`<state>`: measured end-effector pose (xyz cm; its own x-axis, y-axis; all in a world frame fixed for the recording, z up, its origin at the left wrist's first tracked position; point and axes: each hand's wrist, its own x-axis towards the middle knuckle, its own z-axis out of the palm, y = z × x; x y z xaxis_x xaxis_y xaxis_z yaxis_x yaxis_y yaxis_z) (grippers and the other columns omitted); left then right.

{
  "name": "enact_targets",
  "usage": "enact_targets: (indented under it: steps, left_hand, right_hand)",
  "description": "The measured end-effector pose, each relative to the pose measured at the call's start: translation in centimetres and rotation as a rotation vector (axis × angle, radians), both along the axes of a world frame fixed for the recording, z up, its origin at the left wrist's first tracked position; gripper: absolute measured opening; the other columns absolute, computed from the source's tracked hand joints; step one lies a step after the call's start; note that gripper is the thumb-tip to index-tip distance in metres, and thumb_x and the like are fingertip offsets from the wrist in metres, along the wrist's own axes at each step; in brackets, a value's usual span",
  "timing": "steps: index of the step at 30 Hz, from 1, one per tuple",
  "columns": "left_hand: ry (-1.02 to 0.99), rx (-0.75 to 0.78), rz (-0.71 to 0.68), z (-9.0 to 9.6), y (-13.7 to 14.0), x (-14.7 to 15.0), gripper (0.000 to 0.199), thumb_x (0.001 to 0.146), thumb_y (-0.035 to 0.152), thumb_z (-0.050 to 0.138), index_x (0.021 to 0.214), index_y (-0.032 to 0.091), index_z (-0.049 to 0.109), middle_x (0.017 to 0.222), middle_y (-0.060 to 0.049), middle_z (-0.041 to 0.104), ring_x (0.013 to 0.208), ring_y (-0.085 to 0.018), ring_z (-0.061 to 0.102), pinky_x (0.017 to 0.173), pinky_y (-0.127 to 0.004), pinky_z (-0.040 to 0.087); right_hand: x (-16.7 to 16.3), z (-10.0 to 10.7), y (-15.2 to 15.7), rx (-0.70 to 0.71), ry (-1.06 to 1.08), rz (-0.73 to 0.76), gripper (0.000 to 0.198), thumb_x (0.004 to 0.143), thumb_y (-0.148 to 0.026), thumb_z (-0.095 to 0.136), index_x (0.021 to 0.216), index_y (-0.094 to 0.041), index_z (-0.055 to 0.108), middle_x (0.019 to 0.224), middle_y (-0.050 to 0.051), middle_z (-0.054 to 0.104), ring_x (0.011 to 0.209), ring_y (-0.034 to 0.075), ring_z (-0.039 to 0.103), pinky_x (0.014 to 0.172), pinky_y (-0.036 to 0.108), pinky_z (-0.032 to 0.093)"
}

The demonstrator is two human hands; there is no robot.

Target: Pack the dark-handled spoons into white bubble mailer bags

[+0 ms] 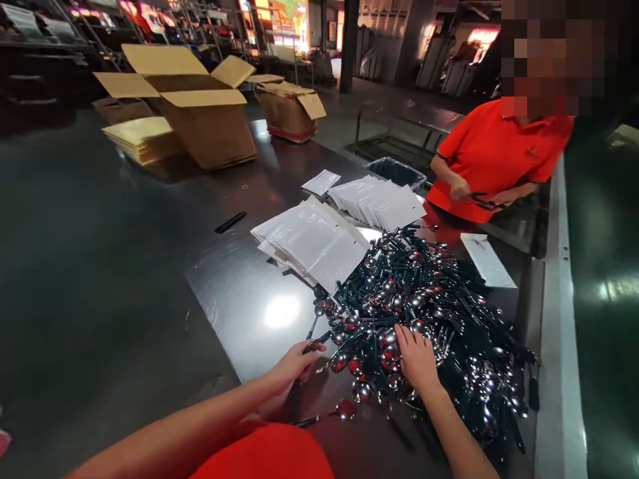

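Note:
A large heap of cutlery (384, 286) with dark handles and shiny metal ends, many of them spoons, covers the right part of the metal table. My left hand (298, 362) is at the heap's near left edge, closed around a dark cutlery handle (319, 340); the rest of that piece is hard to make out. On the heap rests my right hand (418, 362), fingers apart and touching spoon bowls (388, 340). A single spoon (345, 409) lies close to my body, below both hands.
White sleeves (319, 239) lie stacked behind the heap, with another fanned stack (377, 203) beyond. Cardboard boxes (210, 130) stand at the far left. Opposite, a person in an orange-red shirt (499, 156) holds dark-handled pieces. A lined bin (397, 173) is nearby.

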<state>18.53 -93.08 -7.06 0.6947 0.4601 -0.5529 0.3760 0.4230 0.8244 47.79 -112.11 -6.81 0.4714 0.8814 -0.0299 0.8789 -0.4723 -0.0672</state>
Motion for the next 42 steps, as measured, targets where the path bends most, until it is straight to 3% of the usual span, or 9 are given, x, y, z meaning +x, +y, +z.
enact_targets:
  steps: [5,11,15,19,26,32,37,39,42]
  left_hand:
    - [-0.064,-0.161,0.061,-0.4,-0.2,1.6,0.052,0.069,0.047,0.074,0.109,0.020,0.058,0.047,0.014,0.038,0.043,-0.009,0.028,0.045,-0.022,0.029]
    - [-0.091,-0.133,0.027,-0.6,-0.9,3.6,0.034,0.076,0.033,0.068,0.105,0.020,0.058,0.054,0.011,0.045,0.044,-0.009,0.030,0.046,-0.023,0.028]
    - [-0.109,-0.115,-0.002,0.0,-1.1,3.4,0.032,0.075,0.030,0.066,0.105,0.019,0.059,0.063,0.008,0.053,0.044,-0.008,0.032,0.045,-0.025,0.027]
    - [-0.114,-0.083,-0.014,0.2,-1.5,2.5,0.035,0.072,0.036,0.068,0.101,0.018,0.061,0.073,0.005,0.059,0.046,-0.007,0.035,0.046,-0.026,0.029]
    - [-0.123,-0.087,0.048,-0.2,-1.7,2.0,0.036,0.067,0.043,0.064,0.095,0.023,0.055,0.055,0.011,0.050,0.040,-0.009,0.029,0.042,-0.026,0.030]
    - [-0.182,-0.106,0.054,1.5,-1.7,2.3,0.037,0.066,0.040,0.068,0.097,0.022,0.058,0.054,0.011,0.048,0.042,-0.009,0.032,0.043,-0.024,0.028]
    - [-0.295,-0.026,0.058,4.8,0.5,5.1,0.047,0.065,0.042,0.080,0.103,0.020,0.062,0.059,0.011,0.048,0.047,-0.009,0.039,0.047,-0.025,0.032]
    - [-0.364,0.047,0.048,6.1,2.0,6.5,0.055,0.064,0.043,0.085,0.108,0.019,0.064,0.063,0.010,0.050,0.054,-0.009,0.042,0.052,-0.024,0.033]
    - [-0.447,0.059,-0.037,7.5,3.9,8.2,0.068,0.060,0.040,0.094,0.117,0.017,0.067,0.071,0.009,0.054,0.061,-0.010,0.045,0.055,-0.023,0.033]
  right_hand:
    - [1.6,-0.5,0.7,-0.138,-0.200,0.150,0.061,0.088,-0.004,0.059,0.149,-0.013,0.059,0.143,0.016,0.070,0.120,0.032,0.064,0.101,0.047,0.048]
    - [3.5,-0.5,1.6,-0.201,-0.215,0.254,0.046,0.090,-0.006,0.062,0.134,-0.020,0.070,0.126,0.009,0.077,0.112,0.027,0.068,0.092,0.038,0.048]
    - [3.2,-1.1,2.3,-0.170,-0.274,0.225,0.053,0.096,0.001,0.044,0.142,-0.016,0.065,0.144,0.015,0.071,0.116,0.029,0.068,0.093,0.042,0.049]
    - [3.2,-1.2,2.4,-0.142,-0.269,0.250,0.038,0.094,-0.004,0.054,0.122,-0.020,0.073,0.127,0.011,0.077,0.108,0.028,0.069,0.089,0.041,0.050]
    - [3.4,-1.0,2.0,0.048,-0.241,0.144,0.035,0.098,-0.007,0.044,0.117,-0.020,0.071,0.128,0.010,0.078,0.109,0.025,0.071,0.090,0.038,0.052]
    - [2.8,2.1,2.4,0.446,0.377,-0.206,0.035,0.099,-0.043,0.046,0.116,-0.018,0.064,0.126,0.020,0.074,0.125,0.037,0.067,0.106,0.052,0.053]
    - [-0.6,5.9,3.5,0.764,1.062,-0.333,0.048,0.086,-0.062,0.072,0.116,-0.026,0.061,0.122,0.010,0.074,0.125,0.031,0.068,0.115,0.052,0.053]
    - [-2.7,6.8,4.3,0.842,1.370,-0.330,0.048,0.078,-0.060,0.082,0.110,-0.029,0.063,0.108,0.004,0.074,0.114,0.029,0.072,0.108,0.053,0.058]
    - [-6.3,7.2,5.7,0.805,1.662,-0.275,0.046,0.074,-0.064,0.084,0.102,-0.031,0.069,0.083,-0.002,0.064,0.084,0.023,0.070,0.093,0.052,0.064]
